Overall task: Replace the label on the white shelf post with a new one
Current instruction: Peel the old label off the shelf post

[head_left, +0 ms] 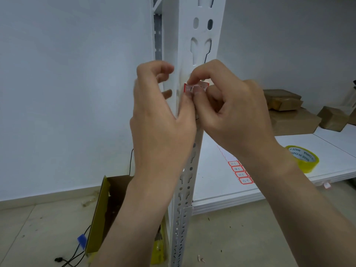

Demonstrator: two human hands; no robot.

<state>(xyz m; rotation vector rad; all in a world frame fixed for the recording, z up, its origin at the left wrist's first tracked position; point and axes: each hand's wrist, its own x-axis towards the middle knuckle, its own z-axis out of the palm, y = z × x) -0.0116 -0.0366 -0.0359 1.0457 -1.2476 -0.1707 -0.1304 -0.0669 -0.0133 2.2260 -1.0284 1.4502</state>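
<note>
Shelf (337, 147) beside post (185, 45) bears tape (308, 164); floor (250, 237) seemingly gritty.

Red-bordered white label (196, 87); yellow tape roll (306, 160)

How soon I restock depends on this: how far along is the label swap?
Done: top spots on the sheet look peeled. In hand: right hand pinches a red-bordered label against the post, left hand touching it; peeling or sticking, unclear. Left: new label pressed flat.

Shelf (335, 151) holds tape (308, 166) (yellow), labels (240, 174), boxes (292, 122).
</note>
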